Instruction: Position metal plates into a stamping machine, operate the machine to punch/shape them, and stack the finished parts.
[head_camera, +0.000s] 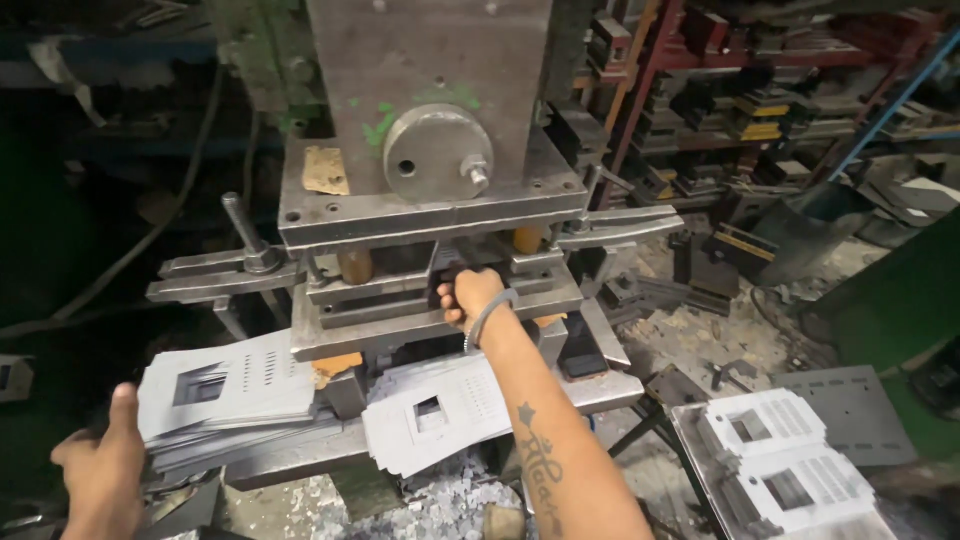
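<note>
The right hand (470, 295) reaches into the gap of the press die (430, 290), between its upper and lower plates. The fingers are curled inward, but what they hold is hidden in the shadow, so I cannot tell if the grip has a sheet. The left hand (100, 470) lies on the near edge of a stack of grey punched sheets (225, 395) at the left, thumb on top and fingers under, closed lightly on the stack. One more punched sheet (435, 415) lies on the press surface just below the die. Finished pieces are piled on a tray (690, 430) at the right. The danger, as I judge it: the hand is inside the die, so any stroke of the ram (430, 90) would crush it; sheet edges may also cut.
</note>
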